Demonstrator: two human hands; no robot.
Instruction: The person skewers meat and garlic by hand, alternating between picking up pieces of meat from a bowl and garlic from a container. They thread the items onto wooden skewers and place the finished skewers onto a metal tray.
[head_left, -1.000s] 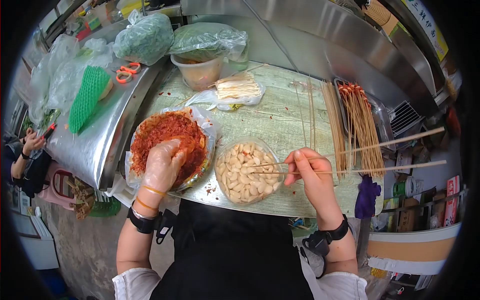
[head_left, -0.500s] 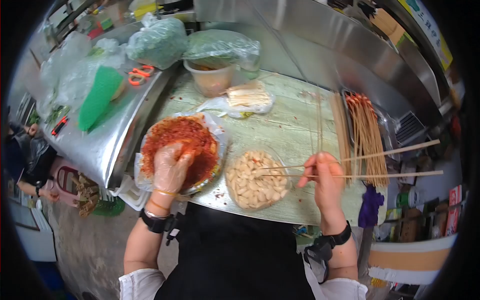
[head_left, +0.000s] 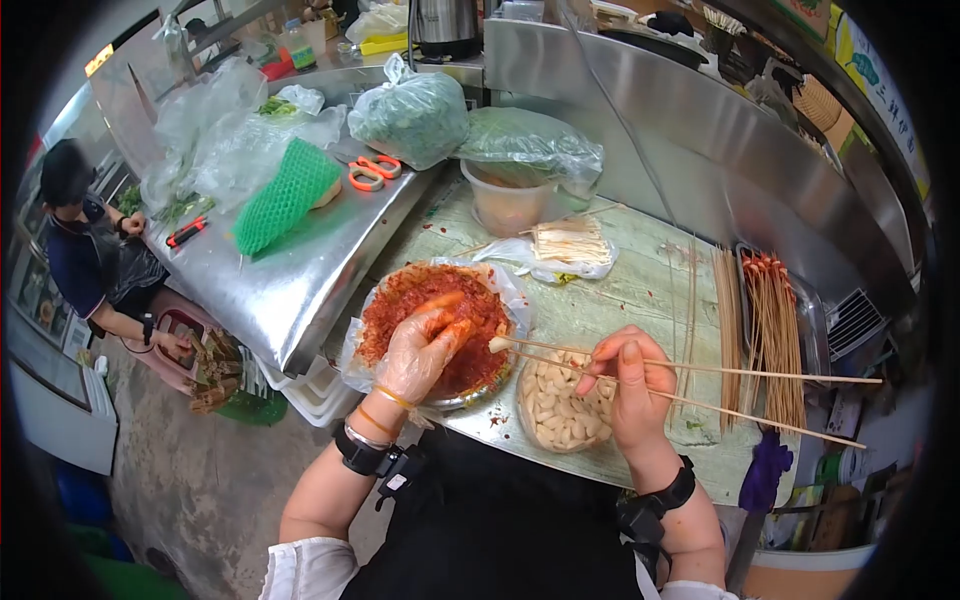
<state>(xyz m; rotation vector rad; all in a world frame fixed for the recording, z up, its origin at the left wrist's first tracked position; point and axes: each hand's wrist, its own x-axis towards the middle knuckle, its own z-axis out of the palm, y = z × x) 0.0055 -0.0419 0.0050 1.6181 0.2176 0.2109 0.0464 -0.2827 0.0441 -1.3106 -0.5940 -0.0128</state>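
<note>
While right hand pinches two bamboo skewers | left hand gloved, half-curled in chili paste | risk: skewer tips could pierce glove

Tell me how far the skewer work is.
Done: sticks with red-coated tips lie in the metal tray. In hand: the right hand holds two bamboo skewers, one bearing a white piece; the gloved left hand touches the bowl of red paste. To do: a clear bowl full of white pieces, bare sticks.

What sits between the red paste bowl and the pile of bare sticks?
Head view: a tub of garlic cloves, under the right hand holding two skewers.
</note>
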